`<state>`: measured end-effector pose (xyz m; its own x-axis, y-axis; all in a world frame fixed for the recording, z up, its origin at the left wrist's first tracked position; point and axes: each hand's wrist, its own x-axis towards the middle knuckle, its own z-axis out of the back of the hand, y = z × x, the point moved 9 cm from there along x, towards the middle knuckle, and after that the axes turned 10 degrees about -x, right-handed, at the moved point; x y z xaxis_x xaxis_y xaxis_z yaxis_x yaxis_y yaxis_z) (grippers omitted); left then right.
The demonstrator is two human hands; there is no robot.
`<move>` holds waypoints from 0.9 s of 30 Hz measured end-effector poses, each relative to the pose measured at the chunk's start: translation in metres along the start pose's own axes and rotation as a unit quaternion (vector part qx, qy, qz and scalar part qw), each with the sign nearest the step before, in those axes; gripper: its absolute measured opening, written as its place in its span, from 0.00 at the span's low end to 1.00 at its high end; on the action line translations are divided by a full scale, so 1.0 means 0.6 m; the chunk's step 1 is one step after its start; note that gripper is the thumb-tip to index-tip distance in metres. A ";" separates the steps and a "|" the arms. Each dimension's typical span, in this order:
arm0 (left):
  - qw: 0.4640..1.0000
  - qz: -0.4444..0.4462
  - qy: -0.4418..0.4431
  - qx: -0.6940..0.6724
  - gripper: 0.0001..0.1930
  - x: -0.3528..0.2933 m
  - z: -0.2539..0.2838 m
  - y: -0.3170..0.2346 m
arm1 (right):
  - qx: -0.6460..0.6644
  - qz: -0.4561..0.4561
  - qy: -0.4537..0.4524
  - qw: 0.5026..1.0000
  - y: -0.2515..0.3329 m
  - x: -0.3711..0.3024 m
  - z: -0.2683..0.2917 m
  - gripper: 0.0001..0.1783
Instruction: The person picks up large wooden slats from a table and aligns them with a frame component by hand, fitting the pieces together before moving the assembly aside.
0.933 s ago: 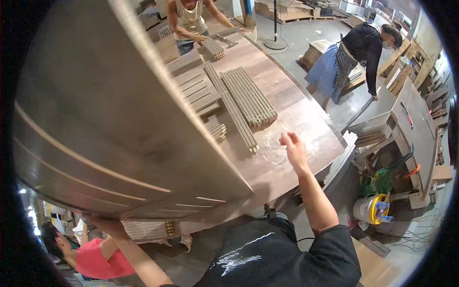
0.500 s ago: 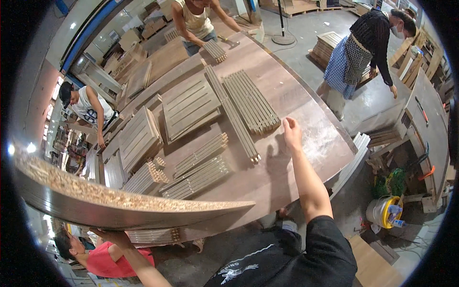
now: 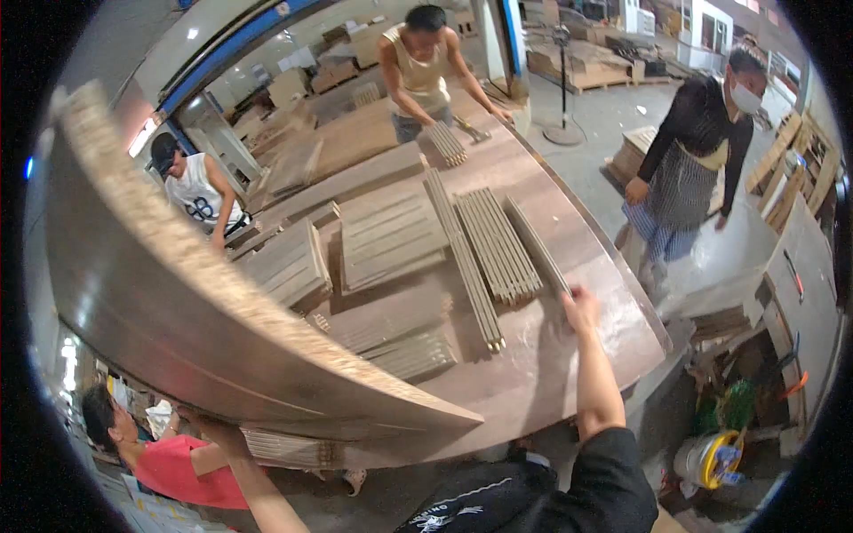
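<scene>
A large chipboard panel (image 3: 182, 306) with a rough tan edge and dark smooth face stands tilted across the left foreground. My left hand (image 3: 216, 433) is at its lower side, gripping it, with the fingers partly hidden. On the brown work table (image 3: 542, 373), my right hand (image 3: 582, 311) is closed on the near end of a thin brown wooden strip (image 3: 538, 244). Beside that strip lies a row of similar strips (image 3: 499, 249), with a pair of longer strips (image 3: 464, 266) to its left.
Slatted panels (image 3: 391, 235) and more strip bundles (image 3: 404, 355) lie on the table. A hammer (image 3: 474, 131) rests at the far end near a person in a cream top (image 3: 418, 75). Other people stand at left, right and lower left. A bucket (image 3: 706, 457) sits at lower right.
My right hand, empty before, now holds a strip at the right of the row. The chipboard panel has tilted up higher at its left end. The person at right has straightened up.
</scene>
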<state>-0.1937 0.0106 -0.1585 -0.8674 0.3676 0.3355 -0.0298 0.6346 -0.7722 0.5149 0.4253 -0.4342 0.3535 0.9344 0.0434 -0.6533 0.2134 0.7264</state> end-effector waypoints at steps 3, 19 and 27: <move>0.999 0.042 0.010 -0.031 0.39 -0.023 -0.080 0.046 | -0.179 0.008 0.072 0.981 -0.084 -0.063 0.073 0.19; 0.988 0.047 0.141 -0.031 0.21 -0.112 -0.187 0.151 | 0.308 0.137 -0.050 0.940 -0.167 0.040 0.303 0.22; 0.980 0.063 0.190 0.006 0.22 -0.180 -0.283 0.105 | 0.349 0.190 -0.323 0.859 0.209 -0.056 0.801 0.32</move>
<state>-0.0178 0.1262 -0.1519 -0.6176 0.6697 0.4124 0.0565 0.5608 -0.8260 0.7430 0.2835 -0.0147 0.6485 0.4985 0.5753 -0.3218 -0.5054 0.8007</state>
